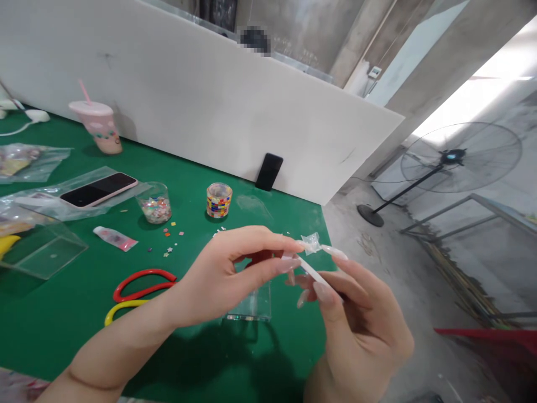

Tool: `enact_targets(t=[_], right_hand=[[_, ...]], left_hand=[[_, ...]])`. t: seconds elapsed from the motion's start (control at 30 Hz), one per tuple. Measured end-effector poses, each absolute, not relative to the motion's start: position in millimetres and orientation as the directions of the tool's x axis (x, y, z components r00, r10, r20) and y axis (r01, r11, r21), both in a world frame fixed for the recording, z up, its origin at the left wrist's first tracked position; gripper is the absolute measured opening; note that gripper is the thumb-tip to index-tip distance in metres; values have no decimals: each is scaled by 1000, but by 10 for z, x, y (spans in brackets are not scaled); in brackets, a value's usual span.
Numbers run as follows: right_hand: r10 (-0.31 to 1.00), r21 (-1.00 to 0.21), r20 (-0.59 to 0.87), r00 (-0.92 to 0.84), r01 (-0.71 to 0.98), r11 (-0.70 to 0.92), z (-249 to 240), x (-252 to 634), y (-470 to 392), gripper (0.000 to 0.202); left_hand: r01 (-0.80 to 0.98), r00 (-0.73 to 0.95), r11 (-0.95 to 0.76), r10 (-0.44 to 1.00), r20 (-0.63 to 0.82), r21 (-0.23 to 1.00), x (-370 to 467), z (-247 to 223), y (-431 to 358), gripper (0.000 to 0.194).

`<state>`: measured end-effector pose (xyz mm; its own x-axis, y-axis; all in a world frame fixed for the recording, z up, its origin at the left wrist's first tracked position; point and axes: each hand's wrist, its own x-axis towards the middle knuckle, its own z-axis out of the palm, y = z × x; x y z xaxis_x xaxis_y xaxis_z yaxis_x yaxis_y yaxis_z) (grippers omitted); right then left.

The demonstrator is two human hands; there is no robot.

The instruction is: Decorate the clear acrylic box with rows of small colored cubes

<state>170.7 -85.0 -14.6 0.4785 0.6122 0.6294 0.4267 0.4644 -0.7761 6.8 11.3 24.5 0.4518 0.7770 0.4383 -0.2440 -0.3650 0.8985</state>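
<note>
Our left hand (247, 263) pinches the strip (314, 272) at its upper end between thumb and index; our right hand (363, 319) grips the lower part, index reaching to the scrap (311, 243). Head view: strip and scrap held up near the right edge of the table (197, 246), a box (260, 305) lower left. We'd do well to pinch lightly, keep the strip still. Strip white, narrow, straight; scrap clear, crinkled, shiny.

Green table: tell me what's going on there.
A person's left hand and right hand hold a white strip above the table, with a crumpled clear scrap between the index fingers. Scissors lie partly hidden by the left forearm. Beyond stand a cup of small bits and a tape roll.
</note>
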Motion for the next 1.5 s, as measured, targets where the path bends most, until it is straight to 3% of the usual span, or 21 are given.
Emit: enact_targets(t=[0.17,0.5,0.93,1.5], right_hand=[[607,-792,610,509,394,466,-33,1690,-855,29],[781,-782,574,248,449,432,63,1881,-888,52],[868,-814,483,112,422,399,99,1950,-899,79],[920,-906,349,179,315,283,42,1929,-940,77]], left_hand=[[-172,485,-550,675,556,818,0,249,141,24],[-168,590,-464,659,466,869,-37,293,125,18],[-142,680,-513,571,460,847,-98,246,147,17],[-84,731,-506,554,398,858,-86,256,179,18]])
